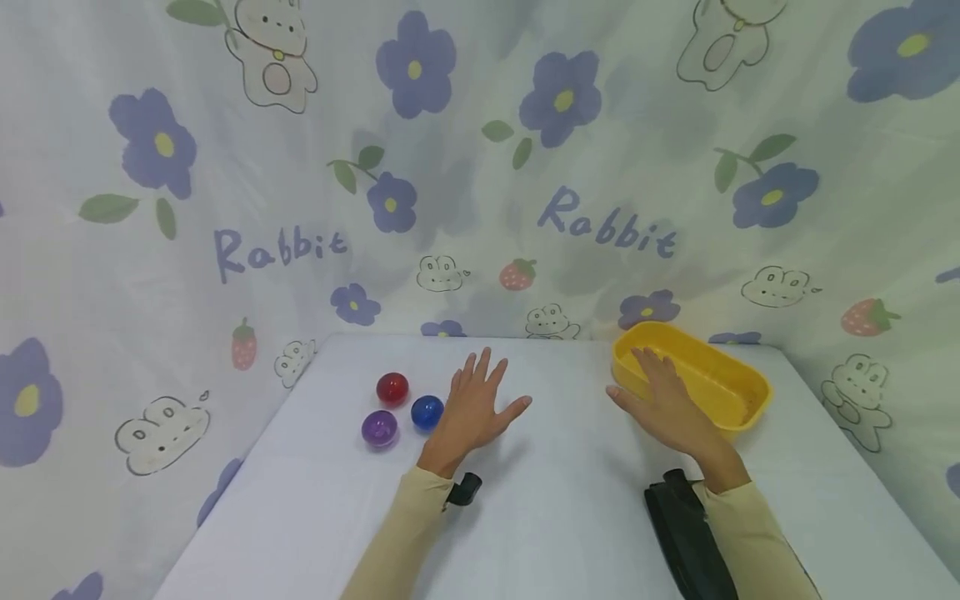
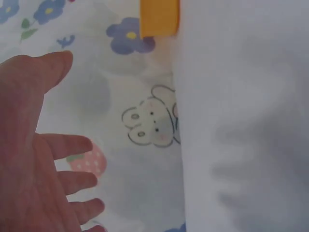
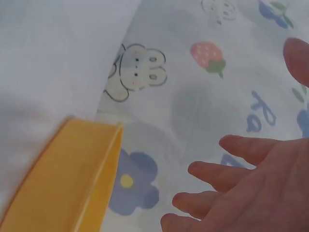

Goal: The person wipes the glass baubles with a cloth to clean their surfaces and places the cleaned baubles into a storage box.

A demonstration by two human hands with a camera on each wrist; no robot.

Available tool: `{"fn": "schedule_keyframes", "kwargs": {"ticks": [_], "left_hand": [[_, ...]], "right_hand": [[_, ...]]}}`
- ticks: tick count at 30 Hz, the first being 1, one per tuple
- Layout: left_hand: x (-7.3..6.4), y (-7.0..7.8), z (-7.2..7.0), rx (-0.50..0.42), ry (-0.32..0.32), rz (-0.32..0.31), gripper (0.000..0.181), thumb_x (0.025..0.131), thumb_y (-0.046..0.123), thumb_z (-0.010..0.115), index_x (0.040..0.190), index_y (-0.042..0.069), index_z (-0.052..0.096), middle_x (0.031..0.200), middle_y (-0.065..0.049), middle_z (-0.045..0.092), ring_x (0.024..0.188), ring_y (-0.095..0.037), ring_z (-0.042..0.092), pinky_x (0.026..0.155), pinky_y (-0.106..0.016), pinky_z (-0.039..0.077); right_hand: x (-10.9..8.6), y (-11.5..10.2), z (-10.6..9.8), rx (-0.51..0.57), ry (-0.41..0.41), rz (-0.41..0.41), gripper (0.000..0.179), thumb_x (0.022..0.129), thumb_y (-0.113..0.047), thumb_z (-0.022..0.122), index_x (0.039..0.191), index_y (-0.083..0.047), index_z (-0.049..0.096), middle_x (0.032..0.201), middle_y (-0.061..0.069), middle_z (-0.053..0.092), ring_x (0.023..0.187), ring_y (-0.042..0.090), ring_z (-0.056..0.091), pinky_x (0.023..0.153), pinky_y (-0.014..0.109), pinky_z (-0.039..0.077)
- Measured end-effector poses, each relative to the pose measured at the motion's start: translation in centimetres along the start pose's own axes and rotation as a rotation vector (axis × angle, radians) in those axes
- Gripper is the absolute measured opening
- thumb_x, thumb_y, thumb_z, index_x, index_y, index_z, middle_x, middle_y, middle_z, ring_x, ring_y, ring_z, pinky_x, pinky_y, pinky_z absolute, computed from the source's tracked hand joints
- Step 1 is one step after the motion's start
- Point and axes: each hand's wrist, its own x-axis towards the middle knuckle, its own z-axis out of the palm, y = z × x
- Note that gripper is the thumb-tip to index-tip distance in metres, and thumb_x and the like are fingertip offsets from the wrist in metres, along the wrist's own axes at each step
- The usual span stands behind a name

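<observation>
My left hand (image 1: 472, 410) hovers over the table with fingers spread, holding nothing. Close to its left side are three shiny balls: a red ball (image 1: 392, 389), a purple ball (image 1: 379, 428) and a blue ball (image 1: 427, 412), the blue one partly covered by the hand. Over on the right, my right hand (image 1: 667, 407) also has its fingers extended and holds nothing. It overlaps the near left side of a yellow basin (image 1: 738, 367) in the head view. The right wrist view shows the basin's wall (image 3: 63, 169) beside the extended fingers.
A white table (image 1: 555, 517) lies under both hands. Behind it hangs a curtain (image 1: 465, 167) printed with flowers, rabbits and strawberries, and it runs along both sides too. A black object (image 1: 686, 533) is at the right forearm.
</observation>
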Motion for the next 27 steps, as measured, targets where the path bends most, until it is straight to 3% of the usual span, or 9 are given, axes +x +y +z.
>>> {"fn": "schedule_keyframes", "kwargs": {"ticks": [6,10,15,21,27], "left_hand": [[2.5,1.7,-0.4,-0.125,-0.079,0.058,0.082,0.101,0.063,0.049,0.162,0.01,0.034,0.172,-0.019,0.02,0.161,-0.042,0.017,0.131,-0.06,0.018],[4.1,2.8,0.0,-0.224,-0.135,0.062,0.081,0.102,0.061,0.049,0.163,0.011,0.032,0.173,-0.017,0.021,0.161,-0.038,0.018,0.132,-0.056,0.02],[5.7,3.7,0.7,-0.346,-0.187,0.012,0.082,0.1,0.066,0.049,0.164,0.018,0.029,0.174,-0.007,0.021,0.162,-0.027,0.02,0.132,-0.051,0.022],[7.1,4.6,2.0,-0.463,-0.186,-0.047,0.081,0.098,0.068,0.052,0.164,0.027,0.03,0.172,0.0,0.029,0.16,-0.026,0.027,0.131,-0.051,0.027],[8.4,5.6,3.5,-0.542,-0.185,-0.107,0.079,0.097,0.068,0.054,0.163,0.031,0.031,0.169,0.0,0.036,0.155,-0.028,0.038,0.124,-0.056,0.036]], "right_hand": [[-1.2,1.8,-3.0,0.025,0.073,0.053,0.092,0.103,-0.06,0.05,0.166,-0.006,0.009,0.169,0.032,0.01,0.15,0.059,0.019,0.114,0.082,0.022],[-1.9,3.2,-4.3,0.051,0.164,0.144,0.092,0.104,-0.059,0.048,0.166,-0.006,0.005,0.168,0.036,0.01,0.147,0.064,0.02,0.111,0.084,0.023],[-2.4,4.8,-5.2,0.131,0.269,0.228,0.091,0.105,-0.054,0.049,0.166,-0.005,0.004,0.168,0.036,0.009,0.148,0.064,0.02,0.113,0.081,0.025],[-3.0,7.8,-5.9,0.214,0.259,0.328,0.097,0.105,-0.056,0.045,0.163,0.002,-0.006,0.169,0.033,-0.004,0.153,0.06,0.011,0.119,0.076,0.023],[-3.5,10.6,-5.9,0.248,0.215,0.408,0.103,0.104,-0.055,0.047,0.159,0.008,-0.013,0.168,0.034,-0.013,0.154,0.06,0.002,0.119,0.077,0.02]]}}
